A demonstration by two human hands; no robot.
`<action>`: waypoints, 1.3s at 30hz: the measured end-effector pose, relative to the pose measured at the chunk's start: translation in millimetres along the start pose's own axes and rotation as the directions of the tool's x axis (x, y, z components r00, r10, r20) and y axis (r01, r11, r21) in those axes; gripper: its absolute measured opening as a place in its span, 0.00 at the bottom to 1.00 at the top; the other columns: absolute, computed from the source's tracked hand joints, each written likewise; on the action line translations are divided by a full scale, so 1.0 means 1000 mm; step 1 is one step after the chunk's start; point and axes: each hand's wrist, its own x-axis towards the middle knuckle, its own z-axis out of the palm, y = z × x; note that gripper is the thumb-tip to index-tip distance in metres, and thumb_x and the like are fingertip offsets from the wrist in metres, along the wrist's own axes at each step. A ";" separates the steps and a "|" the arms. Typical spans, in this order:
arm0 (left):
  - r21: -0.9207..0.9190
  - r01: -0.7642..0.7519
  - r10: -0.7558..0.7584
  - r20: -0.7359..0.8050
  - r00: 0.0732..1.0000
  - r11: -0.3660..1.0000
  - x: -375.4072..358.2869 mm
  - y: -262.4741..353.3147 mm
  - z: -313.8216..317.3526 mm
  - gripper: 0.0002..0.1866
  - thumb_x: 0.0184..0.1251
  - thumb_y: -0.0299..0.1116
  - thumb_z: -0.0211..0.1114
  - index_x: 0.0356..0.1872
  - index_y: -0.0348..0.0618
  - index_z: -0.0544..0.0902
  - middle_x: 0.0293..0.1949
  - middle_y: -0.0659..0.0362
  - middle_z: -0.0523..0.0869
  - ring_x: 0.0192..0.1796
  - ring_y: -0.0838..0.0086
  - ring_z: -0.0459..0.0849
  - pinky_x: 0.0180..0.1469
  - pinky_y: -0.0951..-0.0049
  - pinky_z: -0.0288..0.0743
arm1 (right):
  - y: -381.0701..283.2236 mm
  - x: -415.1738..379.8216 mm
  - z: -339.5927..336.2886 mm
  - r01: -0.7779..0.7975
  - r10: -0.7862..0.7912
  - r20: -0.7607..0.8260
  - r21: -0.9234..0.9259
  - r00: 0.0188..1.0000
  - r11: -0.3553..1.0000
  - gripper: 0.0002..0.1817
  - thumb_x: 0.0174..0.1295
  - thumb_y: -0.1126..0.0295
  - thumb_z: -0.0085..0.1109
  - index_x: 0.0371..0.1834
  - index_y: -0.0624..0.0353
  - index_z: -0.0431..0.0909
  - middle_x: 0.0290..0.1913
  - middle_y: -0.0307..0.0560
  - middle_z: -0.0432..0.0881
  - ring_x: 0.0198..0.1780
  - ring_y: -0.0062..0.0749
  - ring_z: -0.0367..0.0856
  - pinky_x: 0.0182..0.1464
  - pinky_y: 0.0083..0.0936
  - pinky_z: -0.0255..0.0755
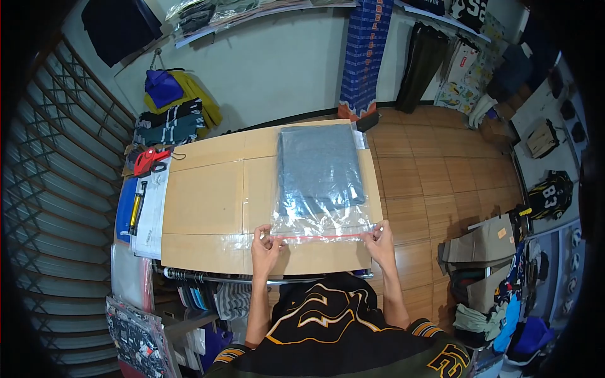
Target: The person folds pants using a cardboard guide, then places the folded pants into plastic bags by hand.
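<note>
A clear plastic bag lies flat on the cardboard-covered table, with a folded grey-blue garment inside it. A red strip runs across the bag's near edge. At the left end of that strip, my left hand pinches the bag's corner between thumb and fingers. My right hand grips the opposite corner in the same way. Between the two hands the edge is held fairly straight.
On the table's left side lie a red tape dispenser, a yellow-and-black cutter and white papers. Hanging clothes are below the near edge. Folded garments are stacked at right; a folding metal gate stands left.
</note>
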 end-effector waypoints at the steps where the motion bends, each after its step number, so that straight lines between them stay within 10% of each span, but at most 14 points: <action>1: 0.024 0.002 -0.002 0.003 1.000 1.000 -0.001 0.003 0.002 0.21 0.71 0.23 0.65 0.60 0.36 0.68 0.35 0.52 0.86 0.36 0.76 0.87 0.37 0.77 0.83 | -0.004 -0.001 0.000 0.001 -0.001 0.001 -0.001 1.000 1.000 0.19 0.59 0.81 0.66 0.40 0.58 0.62 0.26 0.42 0.78 0.27 0.17 0.74 0.26 0.19 0.65; 39: 0.016 -0.031 0.030 0.040 0.999 0.999 0.000 -0.002 0.004 0.23 0.72 0.22 0.64 0.65 0.40 0.69 0.38 0.53 0.86 0.37 0.77 0.86 0.40 0.76 0.86 | -0.017 -0.005 0.013 -0.092 0.093 -0.045 0.010 0.995 0.996 0.25 0.49 0.69 0.75 0.42 0.61 0.66 0.34 0.51 0.74 0.35 0.35 0.73 0.38 0.35 0.71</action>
